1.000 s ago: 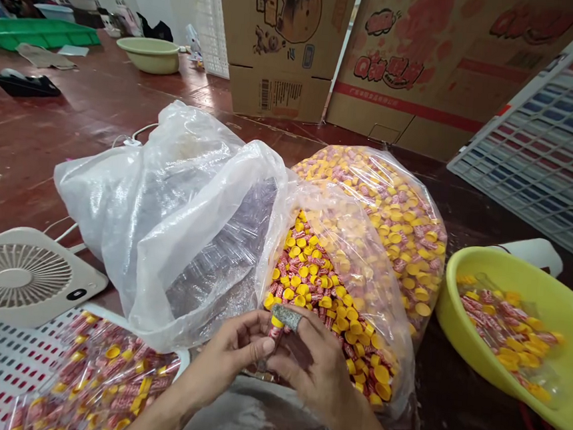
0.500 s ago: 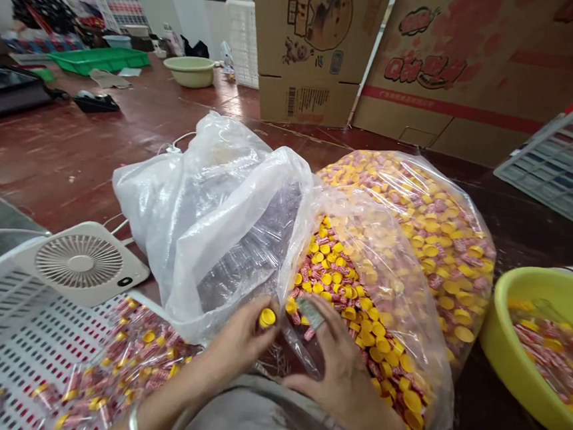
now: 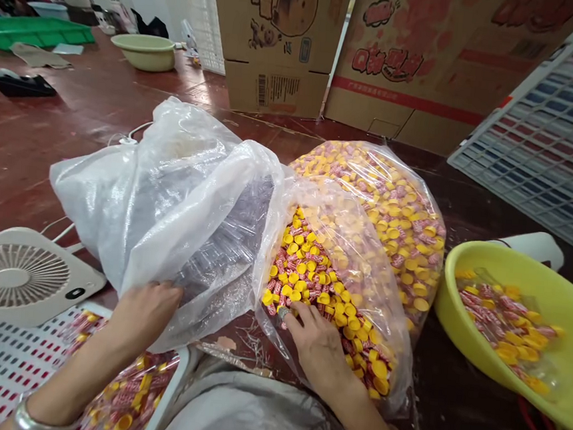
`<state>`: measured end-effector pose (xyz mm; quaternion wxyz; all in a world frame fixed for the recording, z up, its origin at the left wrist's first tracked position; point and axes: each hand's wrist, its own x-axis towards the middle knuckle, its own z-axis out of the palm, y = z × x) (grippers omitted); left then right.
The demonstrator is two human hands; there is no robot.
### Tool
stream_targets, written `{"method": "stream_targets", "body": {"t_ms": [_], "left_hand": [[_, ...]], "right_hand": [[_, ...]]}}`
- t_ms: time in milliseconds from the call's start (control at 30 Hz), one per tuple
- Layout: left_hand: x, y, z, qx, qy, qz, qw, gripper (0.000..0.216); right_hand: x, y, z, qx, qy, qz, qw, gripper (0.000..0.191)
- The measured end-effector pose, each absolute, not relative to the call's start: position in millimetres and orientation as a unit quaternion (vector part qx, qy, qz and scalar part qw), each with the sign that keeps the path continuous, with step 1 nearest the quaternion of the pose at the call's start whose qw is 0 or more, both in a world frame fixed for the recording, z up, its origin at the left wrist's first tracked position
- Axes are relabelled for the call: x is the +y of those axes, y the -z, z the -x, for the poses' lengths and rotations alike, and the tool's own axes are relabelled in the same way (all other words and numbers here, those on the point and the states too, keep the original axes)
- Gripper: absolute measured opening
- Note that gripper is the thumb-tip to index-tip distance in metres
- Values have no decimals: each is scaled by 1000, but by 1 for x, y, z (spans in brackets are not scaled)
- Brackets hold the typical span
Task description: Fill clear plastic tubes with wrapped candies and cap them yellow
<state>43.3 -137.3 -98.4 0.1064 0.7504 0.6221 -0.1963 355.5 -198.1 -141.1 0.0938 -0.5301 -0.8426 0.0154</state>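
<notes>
My left hand [image 3: 150,310] is at the near left edge of a white woven bag [image 3: 166,211] full of clear plastic tubes [image 3: 228,243]. Its knuckles show, but the fingertips are hidden, and so is anything in them. My right hand [image 3: 315,345] reaches into a clear plastic bag [image 3: 365,228] of yellow caps [image 3: 352,321] and small red-and-white wrapped sweets [image 3: 312,261]. Its fingers lie apart on the pile, and one has a grey wrapping round it. Below my left forearm, capped tubes with sweets [image 3: 125,395] lie in a white perforated basket [image 3: 7,364].
A white fan [image 3: 15,275] sits on the basket at left. The yellow basin [image 3: 461,331] at right holds more caps and sweets. Cardboard boxes [image 3: 277,87] and a white slatted crate [image 3: 533,149] stand behind. Farther back are a pale green basin [image 3: 144,55] and a green tray [image 3: 36,34].
My left hand, which held a yellow-capped tube, has moved left to the woven bag's edge; that tube no longer shows. My right hand still reaches into the pile. The view has turned right.
</notes>
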Motion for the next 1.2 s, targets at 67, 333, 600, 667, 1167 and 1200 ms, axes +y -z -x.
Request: {"method": "stream_targets", "body": {"t_ms": [67,333,600,667,1167,1200], "left_hand": [[-133,97,-41,619,185,-754,116,39],[-161,88,-97,516,-133,-744,403,35],[-175,100,-144,447,-168,-703,528,28],[-176,102,-146,442,-179,-679,558,28],[-182,106,-170,367,-296,-389,792,32],[-177,104,-164,389,-281,-442,757,26]], "right_hand": [[-195,142,-354,-840,2,536,85,30],[-191,136,-367,-826,-65,533,174,7],[-197,102,-367,-782,-189,480,351,17],[-198,101,-366,-760,-193,508,356,25],[-201,113,-336,-838,-85,436,316,56],[-199,110,-341,-847,-94,437,289,62]]}}
